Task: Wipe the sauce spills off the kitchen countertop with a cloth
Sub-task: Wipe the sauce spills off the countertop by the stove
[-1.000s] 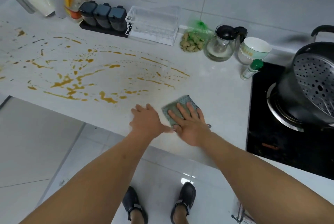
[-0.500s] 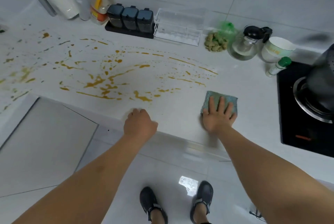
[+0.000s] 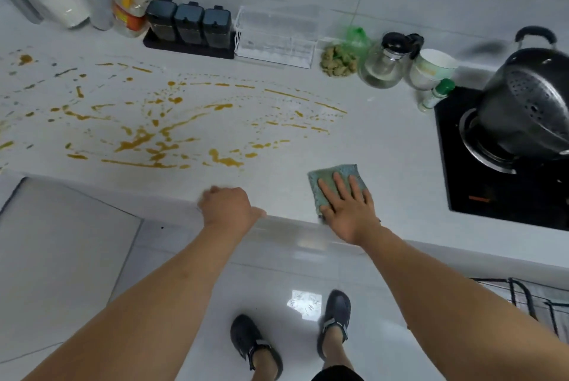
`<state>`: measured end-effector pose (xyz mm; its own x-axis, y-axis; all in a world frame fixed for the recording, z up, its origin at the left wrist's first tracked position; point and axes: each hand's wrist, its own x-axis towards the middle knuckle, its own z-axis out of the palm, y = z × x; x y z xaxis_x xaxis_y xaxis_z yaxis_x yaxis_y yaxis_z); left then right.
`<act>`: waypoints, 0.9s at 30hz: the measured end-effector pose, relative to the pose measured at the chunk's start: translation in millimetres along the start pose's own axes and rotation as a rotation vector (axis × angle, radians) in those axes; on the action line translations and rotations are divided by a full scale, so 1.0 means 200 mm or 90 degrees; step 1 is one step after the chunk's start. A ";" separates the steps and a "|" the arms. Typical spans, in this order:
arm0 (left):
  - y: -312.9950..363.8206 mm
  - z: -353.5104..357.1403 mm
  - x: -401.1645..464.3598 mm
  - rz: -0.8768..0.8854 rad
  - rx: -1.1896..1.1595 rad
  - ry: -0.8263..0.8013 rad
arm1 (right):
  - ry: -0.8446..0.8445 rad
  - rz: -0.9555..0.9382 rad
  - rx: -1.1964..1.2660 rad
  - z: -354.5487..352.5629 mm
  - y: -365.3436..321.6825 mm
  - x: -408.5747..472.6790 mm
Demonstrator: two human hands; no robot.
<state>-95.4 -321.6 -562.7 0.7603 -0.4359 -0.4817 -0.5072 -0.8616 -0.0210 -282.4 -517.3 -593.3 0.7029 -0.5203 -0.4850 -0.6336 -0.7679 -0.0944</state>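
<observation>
On the counter [image 3: 385,146], sauce [image 3: 160,134] lies left; our right hand [image 3: 348,205] presses the cloth [image 3: 332,177] with spread fingers, ready to wipe, while our left hand [image 3: 229,206], curled, braces the near edge.

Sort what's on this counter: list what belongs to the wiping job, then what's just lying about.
Job: cloth, right hand, sauce spills, countertop.
Lying about: oil bottle, three dark jars, clear rack, glass jug, bowl, pot.
</observation>
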 end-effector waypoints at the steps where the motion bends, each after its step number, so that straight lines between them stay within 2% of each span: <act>1: 0.00 0.01 0.01 -0.009 0.002 0.003 | 0.001 0.052 0.013 -0.01 0.12 -0.02; 4: -0.02 0.05 0.03 -0.015 0.015 -0.012 | -0.016 0.237 0.096 -0.03 0.29 -0.04; 7: -0.01 0.07 0.03 -0.014 0.012 -0.025 | -0.010 0.323 0.156 -0.06 0.11 0.04; 12: 0.08 0.00 0.02 -0.083 0.016 -0.082 | 0.005 0.089 0.112 -0.01 -0.36 0.08; 15: 0.24 -0.03 -0.04 -0.055 0.013 -0.008 | -0.002 -0.038 0.056 0.06 -0.43 -0.01; 17: 0.37 -0.02 -0.07 0.024 -0.027 0.043 | 0.000 -0.069 0.040 0.07 -0.34 -0.05; 20: 0.57 0.00 -0.09 0.085 -0.062 0.011 | 0.011 -0.019 0.054 0.09 -0.06 -0.12; 27: 0.77 -0.02 -0.02 -0.038 -0.111 -0.044 | 0.020 0.153 0.084 0.08 0.58 -0.21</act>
<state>-175.1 -454.0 -560.6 0.7541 -0.3683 -0.5438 -0.3792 -0.9202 0.0974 -390.2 -578.7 -597.8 0.5357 -0.6944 -0.4805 -0.8185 -0.5670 -0.0930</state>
